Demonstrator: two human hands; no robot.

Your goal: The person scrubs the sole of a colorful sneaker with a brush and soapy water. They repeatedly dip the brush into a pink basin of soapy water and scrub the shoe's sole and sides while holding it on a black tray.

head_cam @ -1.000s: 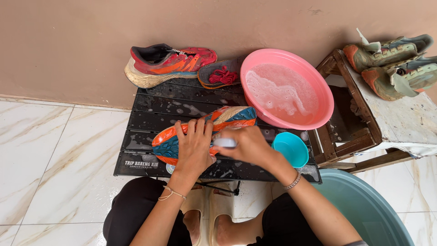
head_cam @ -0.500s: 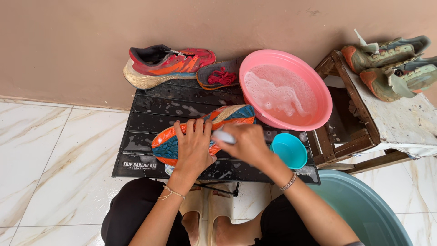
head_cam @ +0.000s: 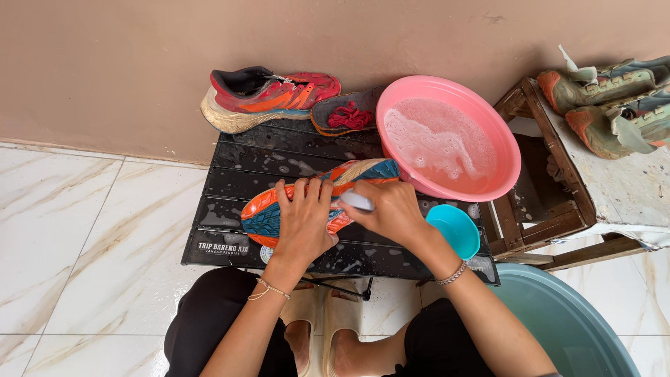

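I see the shoe (head_cam: 317, 199) lying sole-up on the black slatted desk (head_cam: 279, 157), its long axis running from lower left to upper right, toe end just beside the pink basin (head_cam: 502, 146) of soapy water. My left hand (head_cam: 301, 222) lies flat across the heel half, fingers (head_cam: 307, 192) spread and pressing down on the sole. My right hand (head_cam: 391, 209) sits over the middle of the shoe, fingers curled tight around a white brush (head_cam: 357, 202) whose tip touches the sole. A small blue cup (head_cam: 455, 229) stands just right of that wrist.
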